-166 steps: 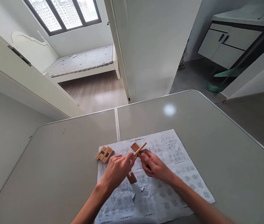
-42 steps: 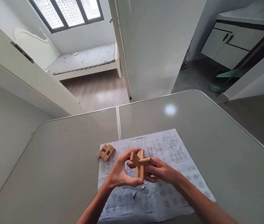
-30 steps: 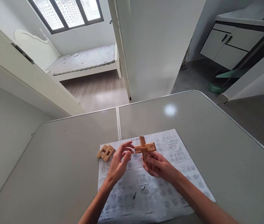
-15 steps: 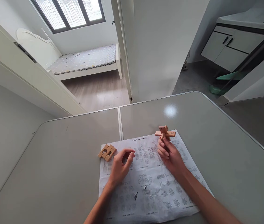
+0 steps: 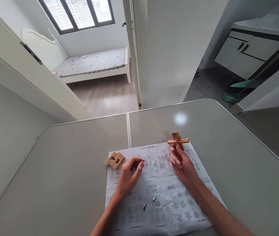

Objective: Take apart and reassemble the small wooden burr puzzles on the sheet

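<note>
Wooden cross puzzle [image 5: 177,140] was just beyond right hand [image 5: 183,165], touching fingertips, near far right corner of paper sheet [image 5: 164,188]; one bar ran left to right. Whether right hand gripped, could not tell. Left hand [image 5: 128,173], farther off, curled loosely, holding nothing visible, beside block cluster [image 5: 118,157].

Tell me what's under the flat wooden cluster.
The printed sheet and gray table show around the flat wooden cluster, which extends past the sheet's left edge. Anything directly beneath its solid parts is covered.
</note>
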Tool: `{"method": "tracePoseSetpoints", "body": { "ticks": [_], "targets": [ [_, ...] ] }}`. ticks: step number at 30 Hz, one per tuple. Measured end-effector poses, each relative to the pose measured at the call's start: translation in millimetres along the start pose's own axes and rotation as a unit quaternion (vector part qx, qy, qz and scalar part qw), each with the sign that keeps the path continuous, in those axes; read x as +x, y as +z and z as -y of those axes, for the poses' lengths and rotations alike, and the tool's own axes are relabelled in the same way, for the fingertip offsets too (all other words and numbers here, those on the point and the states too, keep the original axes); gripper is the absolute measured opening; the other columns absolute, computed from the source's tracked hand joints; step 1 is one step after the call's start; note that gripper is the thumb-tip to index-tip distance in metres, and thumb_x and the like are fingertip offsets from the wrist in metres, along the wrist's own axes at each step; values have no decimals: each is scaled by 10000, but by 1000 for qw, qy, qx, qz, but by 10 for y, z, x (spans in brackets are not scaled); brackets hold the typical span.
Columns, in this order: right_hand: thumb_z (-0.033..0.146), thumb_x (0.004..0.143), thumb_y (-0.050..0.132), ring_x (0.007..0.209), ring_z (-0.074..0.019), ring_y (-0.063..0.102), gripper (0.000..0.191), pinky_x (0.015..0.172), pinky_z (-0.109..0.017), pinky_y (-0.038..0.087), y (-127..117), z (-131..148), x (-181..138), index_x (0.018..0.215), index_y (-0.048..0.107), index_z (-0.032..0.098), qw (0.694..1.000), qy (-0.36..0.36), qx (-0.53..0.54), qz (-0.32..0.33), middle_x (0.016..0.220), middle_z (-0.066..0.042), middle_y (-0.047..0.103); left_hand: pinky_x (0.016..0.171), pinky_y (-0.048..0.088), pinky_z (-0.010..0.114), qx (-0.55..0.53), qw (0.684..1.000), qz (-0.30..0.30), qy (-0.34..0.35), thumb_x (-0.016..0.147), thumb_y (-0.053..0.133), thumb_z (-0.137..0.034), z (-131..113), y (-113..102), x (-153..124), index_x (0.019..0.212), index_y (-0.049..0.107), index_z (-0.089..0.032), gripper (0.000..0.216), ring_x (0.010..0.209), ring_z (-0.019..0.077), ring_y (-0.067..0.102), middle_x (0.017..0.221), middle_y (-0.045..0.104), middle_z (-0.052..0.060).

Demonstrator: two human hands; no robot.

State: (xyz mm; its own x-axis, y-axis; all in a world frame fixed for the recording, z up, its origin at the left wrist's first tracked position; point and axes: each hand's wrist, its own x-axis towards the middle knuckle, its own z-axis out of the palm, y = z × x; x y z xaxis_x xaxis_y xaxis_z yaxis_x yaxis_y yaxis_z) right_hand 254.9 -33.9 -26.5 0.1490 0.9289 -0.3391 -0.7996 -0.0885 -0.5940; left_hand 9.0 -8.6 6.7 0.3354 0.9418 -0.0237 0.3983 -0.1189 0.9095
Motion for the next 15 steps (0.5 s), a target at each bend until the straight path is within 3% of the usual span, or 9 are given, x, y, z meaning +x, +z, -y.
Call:
{"method": "tracePoseSetpoints", "body": {
  "ticks": [6,15],
  "targets": [
    [492,890,789,443,-51,363,322,327,-192,311,46,-37,-26,1026,674,224,998,31,-48,24,822,22,599,637,493,259,-1,1000,-4,0,1002,585,-405,-10,0,-6,1000,714,-174,265,694,152,620,836,728,42],
    [452,909,776,506,-93,502,292,446,-228,361,168,-68,-135,981,631,210,977,67,-151,137,795,11,630,632,513,256,-34,999,-9,-3,990,584,-426,-47,-6,-7,965,701,-179,275,687,155,633,802,713,36]
  ]
}}
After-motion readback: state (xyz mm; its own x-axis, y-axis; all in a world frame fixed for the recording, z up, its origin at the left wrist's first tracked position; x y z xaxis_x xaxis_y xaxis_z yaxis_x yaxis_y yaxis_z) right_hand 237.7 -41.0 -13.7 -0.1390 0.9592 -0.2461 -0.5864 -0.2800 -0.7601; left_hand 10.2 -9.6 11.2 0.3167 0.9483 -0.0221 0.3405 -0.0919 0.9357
